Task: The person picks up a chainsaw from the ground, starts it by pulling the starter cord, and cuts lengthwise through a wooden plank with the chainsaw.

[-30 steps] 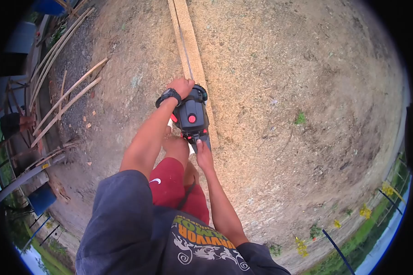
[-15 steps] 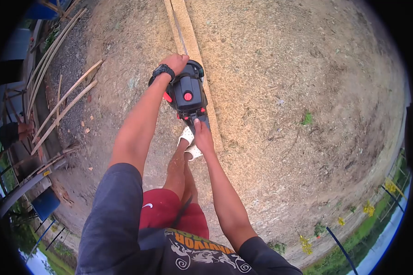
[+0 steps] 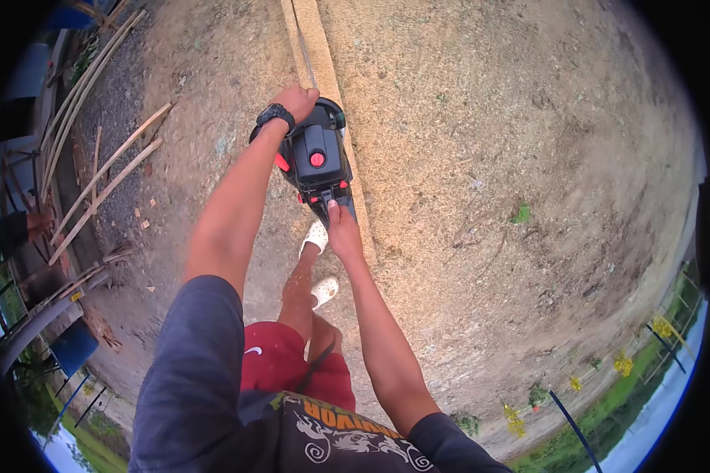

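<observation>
A black chainsaw [image 3: 317, 154] with red buttons is in both my hands, its bar lying along a long wooden plank [image 3: 327, 59] on the ground. My left hand [image 3: 298, 102], with a black watch at the wrist, is closed round the front handle. Behind the saw body, my right hand [image 3: 344, 229] grips the rear handle, thumb on top. A dark line runs lengthwise in the plank ahead of the saw. Sawdust covers the ground around the plank.
Long wooden strips [image 3: 106, 185] lie at the left, beside a gravelly patch. A blue container [image 3: 74, 347] is at the lower left. My white shoes [image 3: 324, 292] stand just behind the saw. Yellow flowers [image 3: 623, 364] and posts line the lower right.
The saw and both hands have moved up the view, away from my body. My legs and white shoes now show below the saw, the feet farther apart than half a second ago.
</observation>
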A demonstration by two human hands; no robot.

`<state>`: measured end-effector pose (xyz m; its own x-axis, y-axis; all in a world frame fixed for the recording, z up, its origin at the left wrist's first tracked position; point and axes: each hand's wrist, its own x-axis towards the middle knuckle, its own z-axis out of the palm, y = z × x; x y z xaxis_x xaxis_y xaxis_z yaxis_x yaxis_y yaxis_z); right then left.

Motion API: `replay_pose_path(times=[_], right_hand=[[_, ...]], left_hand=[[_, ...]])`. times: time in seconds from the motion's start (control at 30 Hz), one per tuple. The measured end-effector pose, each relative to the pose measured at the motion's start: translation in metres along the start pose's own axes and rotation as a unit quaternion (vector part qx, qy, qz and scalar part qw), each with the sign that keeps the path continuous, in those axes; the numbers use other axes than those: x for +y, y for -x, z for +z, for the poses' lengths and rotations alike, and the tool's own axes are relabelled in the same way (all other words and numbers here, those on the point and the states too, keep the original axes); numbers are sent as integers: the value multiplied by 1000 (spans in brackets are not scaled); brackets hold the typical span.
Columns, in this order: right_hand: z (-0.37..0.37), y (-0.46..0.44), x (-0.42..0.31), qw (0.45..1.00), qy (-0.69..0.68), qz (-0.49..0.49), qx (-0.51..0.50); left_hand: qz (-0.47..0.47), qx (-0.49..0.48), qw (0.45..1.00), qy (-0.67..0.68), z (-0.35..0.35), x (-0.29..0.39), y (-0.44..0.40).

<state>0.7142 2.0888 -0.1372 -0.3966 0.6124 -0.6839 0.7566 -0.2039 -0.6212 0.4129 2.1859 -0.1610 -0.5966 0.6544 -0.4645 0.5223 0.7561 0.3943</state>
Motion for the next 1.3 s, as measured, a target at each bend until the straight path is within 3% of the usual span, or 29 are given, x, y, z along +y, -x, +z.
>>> replay_pose_path(times=[0.17,0.23,0.3,1.3], right_hand=[[-5,29,28,1000,-10,-3,-6],[-5,35,32,1000,-26,-9,1],[-10,51,40,1000,-15,12,-16],[-3,154,162,1000,2,-9,6]], left_hand=[[-10,-36,999,-6,4,17,49],[36,-16,999,-33,4,21,68],[-8,-14,1000,-11,29,11,72],[-24,12,1000,6,90,22,218]])
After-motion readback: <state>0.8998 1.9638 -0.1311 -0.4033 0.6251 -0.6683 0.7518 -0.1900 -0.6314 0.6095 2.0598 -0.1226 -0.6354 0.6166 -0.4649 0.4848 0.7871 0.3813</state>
